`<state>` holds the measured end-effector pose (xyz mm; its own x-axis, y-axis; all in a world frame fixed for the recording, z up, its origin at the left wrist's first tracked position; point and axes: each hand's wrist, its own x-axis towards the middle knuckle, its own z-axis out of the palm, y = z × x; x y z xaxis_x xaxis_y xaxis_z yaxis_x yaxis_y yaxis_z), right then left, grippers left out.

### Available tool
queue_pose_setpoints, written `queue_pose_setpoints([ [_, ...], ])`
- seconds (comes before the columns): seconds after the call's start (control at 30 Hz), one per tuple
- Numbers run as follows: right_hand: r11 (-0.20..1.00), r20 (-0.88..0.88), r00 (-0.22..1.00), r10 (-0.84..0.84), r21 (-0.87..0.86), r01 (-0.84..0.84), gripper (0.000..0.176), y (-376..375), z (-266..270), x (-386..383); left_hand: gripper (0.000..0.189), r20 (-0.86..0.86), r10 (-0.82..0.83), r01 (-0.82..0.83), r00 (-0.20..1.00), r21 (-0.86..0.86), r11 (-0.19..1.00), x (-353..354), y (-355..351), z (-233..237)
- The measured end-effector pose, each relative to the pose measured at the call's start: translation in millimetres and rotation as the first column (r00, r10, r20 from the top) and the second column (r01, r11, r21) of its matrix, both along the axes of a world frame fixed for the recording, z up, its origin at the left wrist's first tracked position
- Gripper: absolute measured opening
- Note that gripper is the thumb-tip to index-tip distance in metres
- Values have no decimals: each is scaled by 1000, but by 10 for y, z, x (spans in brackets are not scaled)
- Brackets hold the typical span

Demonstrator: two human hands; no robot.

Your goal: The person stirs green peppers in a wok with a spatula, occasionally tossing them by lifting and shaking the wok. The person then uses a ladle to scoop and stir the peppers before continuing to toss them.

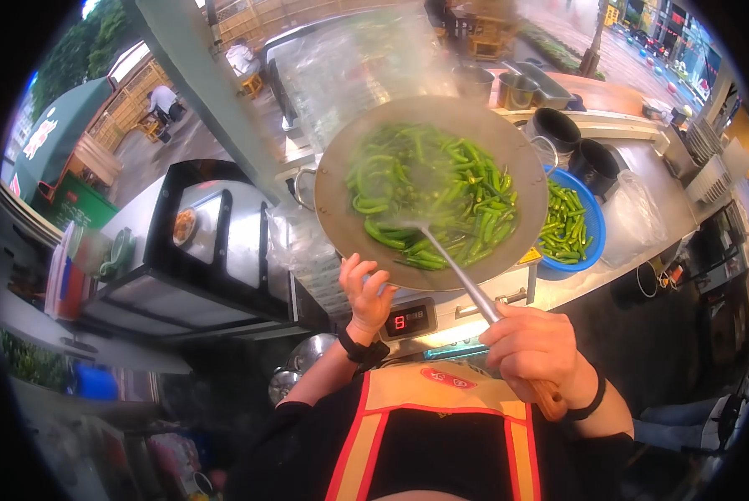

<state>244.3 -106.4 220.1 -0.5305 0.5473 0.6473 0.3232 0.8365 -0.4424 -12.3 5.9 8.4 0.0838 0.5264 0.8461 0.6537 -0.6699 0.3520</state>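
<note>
A large round wok [334, 209] with two looped side handles holds a heap of long green peppers [483, 204], with steam rising from them. My right hand [529, 351] is wrapped round the wooden-ended handle of a long metal wok spatula [465, 280]. The spatula's head lies partly hidden among the peppers near the middle of the wok. My left hand [364, 294] is raised at the wok's near rim, palm up, with its fingers loosely bent, apart and holding nothing. Just below the wok, a control panel [410, 320] shows a red lit digit.
A blue basin [593, 219] of more green peppers stands right of the wok. Beyond it are dark pots [593, 165] and a clear plastic bag [635, 219]. A black-framed appliance [224, 242] stands at left, and metal bowls [308, 355] sit low beside me.
</note>
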Motion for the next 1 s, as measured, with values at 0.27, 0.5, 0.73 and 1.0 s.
queue_pose_setpoints([
  [0.27, 990, -150, 978, -142, -16, 141, 10, 468, -679, -180, 34, 0, 8, -8, 1000, -9, 1000, 21, -19, 60],
  [0.5, 997, -3, 1000, 8, 81, -8, 11, 151, -319, -72, 34, 9, 17, -17, 1000, 8, 1000, 29, -7, 60],
  [0.73, 998, 110, 992, -64, 13, 63, 14, 250, -356, -41, 34, 8, 6, -6, 1000, 4, 1000, 30, -23, 53],
  [1.0, 990, -127, 982, -137, 10, 139, 22, 451, -597, 10, 37, -1, 9, -9, 1000, -12, 1000, 3, -12, -1],
])
